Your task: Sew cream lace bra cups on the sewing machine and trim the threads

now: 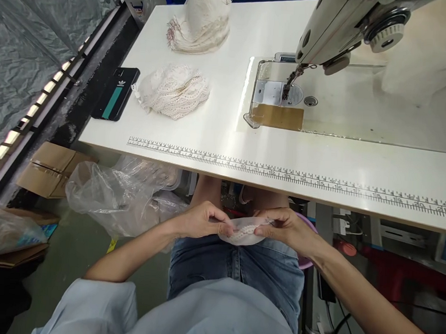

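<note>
A small piece of sheer white fabric with lace (242, 231) hangs over my lap, just below the table's front edge. My left hand (209, 221) pinches its left side between thumb and fingers. At the opposite side, my right hand (280, 225) grips it with the thumb on top. On the table lie a bundle of white lace (172, 91) and, behind it, a cream fabric pile with threadlike edges (202, 24). Both are apart from my hands.
A sewing machine (342, 33) stands on the right of the white table (217, 132), which has a printed ruler (282, 172) along its front. A black phone (116, 94) lies at the left edge. Plastic bags (109, 196) and a cardboard box (51, 170) sit below left.
</note>
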`<state>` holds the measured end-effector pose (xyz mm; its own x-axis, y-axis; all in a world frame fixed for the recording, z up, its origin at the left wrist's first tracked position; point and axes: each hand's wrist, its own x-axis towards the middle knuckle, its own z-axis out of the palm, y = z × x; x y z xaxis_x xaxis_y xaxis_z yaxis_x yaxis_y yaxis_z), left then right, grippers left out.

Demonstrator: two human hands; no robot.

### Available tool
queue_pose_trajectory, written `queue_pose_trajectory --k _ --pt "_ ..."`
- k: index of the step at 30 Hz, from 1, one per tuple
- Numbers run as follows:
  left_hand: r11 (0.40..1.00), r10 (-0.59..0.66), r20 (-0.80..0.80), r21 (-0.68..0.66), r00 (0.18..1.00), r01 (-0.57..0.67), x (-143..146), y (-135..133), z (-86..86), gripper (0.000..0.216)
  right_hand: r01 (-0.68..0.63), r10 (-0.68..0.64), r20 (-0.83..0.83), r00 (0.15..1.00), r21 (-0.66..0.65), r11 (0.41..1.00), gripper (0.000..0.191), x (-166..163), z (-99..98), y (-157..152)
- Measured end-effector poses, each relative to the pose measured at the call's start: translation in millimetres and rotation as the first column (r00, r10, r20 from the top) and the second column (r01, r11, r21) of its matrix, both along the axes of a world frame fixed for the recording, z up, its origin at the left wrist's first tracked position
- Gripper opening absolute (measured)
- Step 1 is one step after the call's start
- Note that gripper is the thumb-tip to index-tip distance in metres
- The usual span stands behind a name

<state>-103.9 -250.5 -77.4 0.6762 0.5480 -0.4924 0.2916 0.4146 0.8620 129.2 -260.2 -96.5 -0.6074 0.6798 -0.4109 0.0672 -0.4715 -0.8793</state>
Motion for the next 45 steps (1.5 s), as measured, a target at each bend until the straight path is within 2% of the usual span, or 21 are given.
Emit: queue_pose_trajectory --k 4,8,17,21,26,30,34,40,43,45 --pt "0.996 -0.073 -0.002 -0.046 0.997 0.073 -7 1 1.6 0.022 -0.013 0.015 0.042 0.999 -0.048 0.999 0.023 8 -5.8 0" --pt "0.994 -0.112 -0.010 0.010 0.994 0.113 -10 3 2.1 0.021 0.012 -0.006 0.068 0.998 -0.079 0.997 0.028 15 -12.2 -2" --pt "0.996 -0.084 -0.035 0.024 0.996 0.085 -15 2 -0.8 0.020 0.022 -0.010 0.104 0.995 -0.113 0.993 0.033 16 -18.5 -4" --pt "0.997 -0.079 -0.008 -0.012 0.997 0.079 -16 3 -0.2 0.021 0.008 0.001 0.105 0.995 -0.086 0.996 0.029 13 -14.0 -4" --pt "0.997 -0.071 0.011 0.003 0.997 0.071 -7 4 1.8 0.035 -0.088 0.091 0.158 0.983 -0.022 0.996 0.035 0 1.9 -2" --pt "0.999 0.005 -0.057 0.049 0.998 -0.002 3 2 0.0 0.025 -0.114 0.107 0.203 0.973 0.023 0.993 0.036 -6 9.2 -1" --pt "0.998 0.000 -0.065 0.065 0.998 0.005 2 1 -2.7 0.021 -0.113 0.107 0.195 0.975 0.018 0.993 0.034 -5 7.7 -3" --pt "0.999 0.001 -0.071 -0.034 0.997 -0.004 -9 3 -3.2 0.019 -0.108 0.109 0.113 0.988 -0.018 0.994 0.025 -6 3.8 -4" --pt "0.997 -0.038 -0.053 -0.072 0.998 0.034 -8 3 -0.6 0.022 -0.131 0.131 0.088 0.987 -0.010 0.991 0.023 -11 2.5 -6" --pt "0.997 -0.066 -0.057 -0.036 0.996 0.064 -4 2 1.5 0.026 -0.146 0.144 0.084 0.986 0.017 0.989 0.022 -13 2.4 -7"
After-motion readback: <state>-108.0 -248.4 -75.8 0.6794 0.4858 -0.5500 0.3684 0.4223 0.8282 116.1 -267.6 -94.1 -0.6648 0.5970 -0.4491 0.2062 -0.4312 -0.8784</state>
